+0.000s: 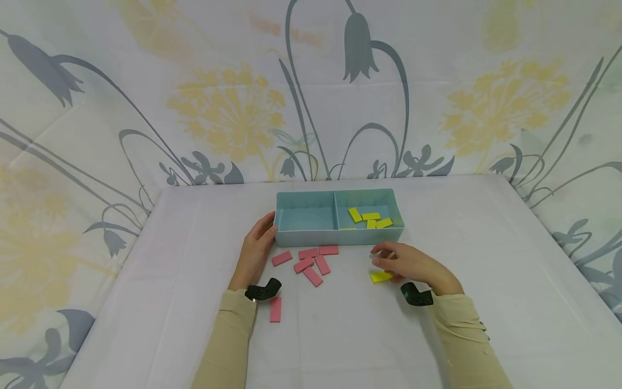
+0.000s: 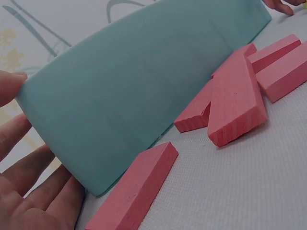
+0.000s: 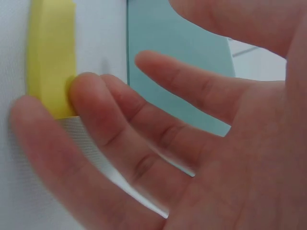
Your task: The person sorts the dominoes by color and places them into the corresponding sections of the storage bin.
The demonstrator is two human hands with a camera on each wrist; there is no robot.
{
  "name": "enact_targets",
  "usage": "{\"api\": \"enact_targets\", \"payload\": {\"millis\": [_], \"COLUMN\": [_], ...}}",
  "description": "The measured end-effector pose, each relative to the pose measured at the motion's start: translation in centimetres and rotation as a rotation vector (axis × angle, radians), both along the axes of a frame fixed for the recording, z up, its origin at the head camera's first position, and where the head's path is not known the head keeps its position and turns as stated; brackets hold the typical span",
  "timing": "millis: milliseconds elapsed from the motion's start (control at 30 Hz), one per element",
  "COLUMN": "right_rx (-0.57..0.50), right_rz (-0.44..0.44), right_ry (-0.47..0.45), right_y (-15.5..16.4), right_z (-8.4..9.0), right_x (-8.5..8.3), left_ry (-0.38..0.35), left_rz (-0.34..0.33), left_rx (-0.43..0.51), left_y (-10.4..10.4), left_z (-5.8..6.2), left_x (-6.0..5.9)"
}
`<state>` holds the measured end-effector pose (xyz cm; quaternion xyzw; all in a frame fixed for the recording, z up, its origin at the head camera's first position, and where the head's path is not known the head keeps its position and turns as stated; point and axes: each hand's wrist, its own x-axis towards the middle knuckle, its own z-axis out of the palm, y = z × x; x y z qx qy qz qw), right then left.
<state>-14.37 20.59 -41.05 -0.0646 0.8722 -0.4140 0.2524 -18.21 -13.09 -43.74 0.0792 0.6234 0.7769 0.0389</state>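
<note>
A light blue two-compartment tray (image 1: 340, 236) stands mid-table; its left half is bare and its right half holds several yellow blocks (image 1: 370, 218). My left hand (image 1: 257, 246) rests with straight fingers against the tray's front left corner, which the left wrist view shows as the tray wall (image 2: 144, 76) beside my palm (image 2: 33, 191). Several pink blocks (image 1: 311, 262) lie just before the tray, close up as pink blocks (image 2: 237, 100). My right hand (image 1: 405, 262) hovers over a lone yellow block (image 1: 381, 276). One fingertip touches that yellow block (image 3: 50, 52), with the fingers spread.
One more pink block (image 1: 275, 309) lies near my left wrist. A white cloth (image 1: 486, 270) covers the table, and a flowered curtain (image 1: 311, 81) hangs behind and at both sides. The tray wall (image 3: 172, 57) stands just beyond my right fingers.
</note>
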Motion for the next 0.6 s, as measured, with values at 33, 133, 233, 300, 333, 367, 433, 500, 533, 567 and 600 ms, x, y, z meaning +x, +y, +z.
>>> {"api": "enact_targets", "payload": {"millis": [33, 133, 233, 300, 333, 367, 433, 500, 533, 567, 600], "right_rx": [0.002, 0.010, 0.030, 0.048, 0.054, 0.065, 0.072, 0.078, 0.078, 0.080, 0.084], "right_rz": [0.009, 0.027, 0.060, 0.081, 0.097, 0.111, 0.138, 0.155, 0.163, 0.164, 0.166], "right_ry": [0.012, 0.054, 0.108, 0.146, 0.168, 0.189, 0.224, 0.246, 0.251, 0.254, 0.258], "right_y": [0.0, 0.0, 0.0, 0.0, 0.1, 0.1, 0.1, 0.2, 0.2, 0.2, 0.2], "right_z": [0.0, -0.1, -0.2, -0.3, -0.4, -0.5, -0.6, -0.7, -0.7, -0.8, -0.8], "right_x": [0.0, -0.1, -0.3, -0.4, -0.4, -0.4, -0.5, -0.5, -0.4, -0.4, -0.4], "left_ry": [0.000, -0.001, 0.003, 0.003, 0.004, 0.004, 0.002, 0.001, 0.001, 0.001, 0.001], "left_rz": [-0.001, 0.000, 0.001, 0.002, 0.002, 0.004, 0.009, 0.015, 0.019, 0.022, 0.024], "left_rx": [-0.002, -0.002, -0.001, -0.005, -0.007, -0.004, 0.005, 0.016, 0.021, 0.026, 0.026], "left_y": [0.0, 0.0, 0.0, 0.0, 0.0, 0.0, 0.0, -0.1, -0.1, -0.2, -0.2], "left_z": [0.0, 0.1, 0.1, 0.1, 0.1, -0.2, -0.7, -1.2, -1.4, -1.7, -1.6], "left_x": [0.0, 0.1, 0.1, 0.0, 0.0, -0.1, -0.4, -0.6, -0.8, -0.9, -0.9]}}
